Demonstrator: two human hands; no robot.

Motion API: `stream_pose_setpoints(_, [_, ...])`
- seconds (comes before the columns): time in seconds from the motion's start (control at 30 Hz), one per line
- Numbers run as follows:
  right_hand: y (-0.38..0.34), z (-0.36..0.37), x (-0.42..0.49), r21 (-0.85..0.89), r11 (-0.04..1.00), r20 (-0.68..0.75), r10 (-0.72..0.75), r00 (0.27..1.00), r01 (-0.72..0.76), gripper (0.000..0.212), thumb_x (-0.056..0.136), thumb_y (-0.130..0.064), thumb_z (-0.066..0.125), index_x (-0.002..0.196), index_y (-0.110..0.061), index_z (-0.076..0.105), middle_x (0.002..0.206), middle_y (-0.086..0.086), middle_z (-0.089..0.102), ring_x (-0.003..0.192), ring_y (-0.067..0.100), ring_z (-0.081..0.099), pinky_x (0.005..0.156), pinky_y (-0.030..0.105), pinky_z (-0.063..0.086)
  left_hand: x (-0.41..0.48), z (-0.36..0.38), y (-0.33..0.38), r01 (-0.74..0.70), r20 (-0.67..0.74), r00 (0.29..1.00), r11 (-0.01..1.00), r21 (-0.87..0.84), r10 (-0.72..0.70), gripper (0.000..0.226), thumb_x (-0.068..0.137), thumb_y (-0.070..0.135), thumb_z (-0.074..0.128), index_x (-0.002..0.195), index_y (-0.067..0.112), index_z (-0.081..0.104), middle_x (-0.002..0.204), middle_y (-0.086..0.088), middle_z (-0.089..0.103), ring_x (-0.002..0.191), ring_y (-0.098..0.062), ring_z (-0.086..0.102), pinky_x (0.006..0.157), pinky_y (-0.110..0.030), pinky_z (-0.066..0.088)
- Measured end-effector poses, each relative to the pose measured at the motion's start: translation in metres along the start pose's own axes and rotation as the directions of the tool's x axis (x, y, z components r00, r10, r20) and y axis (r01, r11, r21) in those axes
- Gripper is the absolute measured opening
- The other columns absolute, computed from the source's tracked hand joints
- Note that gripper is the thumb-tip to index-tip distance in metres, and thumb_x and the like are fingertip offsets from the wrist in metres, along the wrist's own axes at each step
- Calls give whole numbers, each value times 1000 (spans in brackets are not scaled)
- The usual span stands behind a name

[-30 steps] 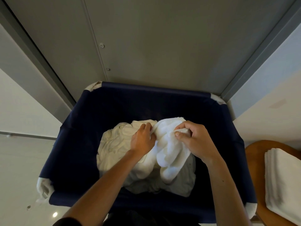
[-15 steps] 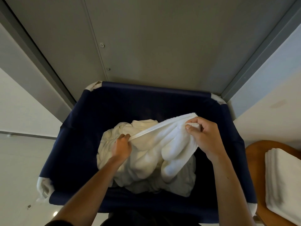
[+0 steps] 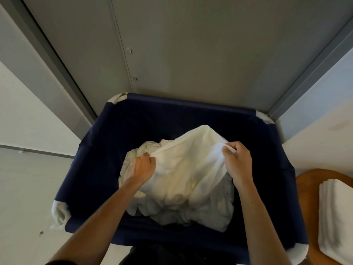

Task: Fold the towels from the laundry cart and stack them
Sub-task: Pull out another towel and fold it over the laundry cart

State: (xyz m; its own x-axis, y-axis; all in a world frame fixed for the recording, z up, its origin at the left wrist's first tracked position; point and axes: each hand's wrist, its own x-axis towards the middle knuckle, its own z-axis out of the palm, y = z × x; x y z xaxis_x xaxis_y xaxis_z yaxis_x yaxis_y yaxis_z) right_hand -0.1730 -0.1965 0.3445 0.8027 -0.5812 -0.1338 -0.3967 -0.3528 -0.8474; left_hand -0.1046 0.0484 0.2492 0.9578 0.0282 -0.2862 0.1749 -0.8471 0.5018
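Head view, looking straight down into the laundry cart [image 3: 191, 104]. Inside it, above the crumpled pile [image 3: 210, 211] on the cart's floor: one white towel [image 3: 187, 165], lifted partway and drawn taut along its upper edge. Left hand [image 3: 142, 167] clenched round that edge toward the cart's left wall; right hand [image 3: 236, 161] pinching the same edge toward the cart's right wall, thumb over bunched cloth. Long axis of the held edge running left to right across the cart (slightly higher at the right end). One hand at each end, neither clearly nearer. Probably next: lifting clear of the cart. Just outside the cart's right wall, a folded stack [image 3: 336, 217] on a rounded wooden surface [image 3: 309, 188], closer to the right hand.
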Motion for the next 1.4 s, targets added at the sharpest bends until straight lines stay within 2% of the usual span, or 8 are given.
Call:
stream_pose_setpoints(0.3, [2,19,-16,-62,994,110,98,989,-91,9,88,-13,52,92,-12,60,84,0,61,64,7,52,47,14,36,-19,4,59,-56,244,964,978,-201,105,35,102,24,31,88,3,55,70,-2,51,60,-11,45,53,-25,33])
stream_pose_setpoints(0.53, [-8,39,-43,-121,990,365,-20,931,69,9,90,-11,54,83,-16,54,70,-8,56,65,7,55,52,5,41,-23,13,81,32,312,946,934,-355,86,31,102,28,35,85,10,53,76,2,50,68,-9,48,55,-23,36])
stream_pose_setpoints(0.73, [-2,45,-43,-158,984,469,4,883,80,8,88,-20,59,91,-21,52,85,-7,59,79,9,58,64,20,48,-26,11,87,120,328,944,889,-441,35,27,101,22,38,84,8,54,78,-7,58,70,-17,59,54,-22,47])
stream_pose_setpoints(0.83, [1,49,-45,-241,962,519,20,854,124,46,77,-36,73,108,-23,42,106,-10,46,97,7,51,73,20,44,-25,11,88,200,345,939,832,-517,-11,24,97,17,41,94,2,59,90,-12,65,85,-23,65,68,-32,55])
stream_pose_setpoints(0.9, [4,53,-47,-312,923,489,-45,871,223,52,78,-32,75,111,-22,37,110,-7,38,102,13,49,78,22,45,-24,10,89,247,371,928,782,-572,-21,24,95,13,42,98,-3,60,95,-17,68,87,-26,69,73,-37,60])
stream_pose_setpoints(1.0, [4,50,-46,-331,895,366,-168,915,297,25,89,-18,64,106,-18,45,101,-4,49,81,8,53,61,7,42,-26,5,90,263,398,917,730,-631,14,24,97,11,43,97,-5,61,94,-20,70,86,-26,70,73,-39,61])
stream_pose_setpoints(1.17, [4,28,-29,-254,904,257,-279,925,343,18,83,-2,61,83,-17,52,82,-7,54,73,9,52,59,8,39,-22,0,78,156,337,939,783,-602,72,21,95,16,46,94,3,64,81,-7,74,86,-18,70,79,-34,55])
stream_pose_setpoints(1.4, [-24,-16,-25,-58,963,143,-254,956,265,21,79,0,62,90,-18,60,83,-9,61,70,-4,55,60,5,41,-12,12,23,-108,180,973,976,-190,142,17,86,3,54,95,17,55,102,-1,57,86,-12,54,60,-11,37])
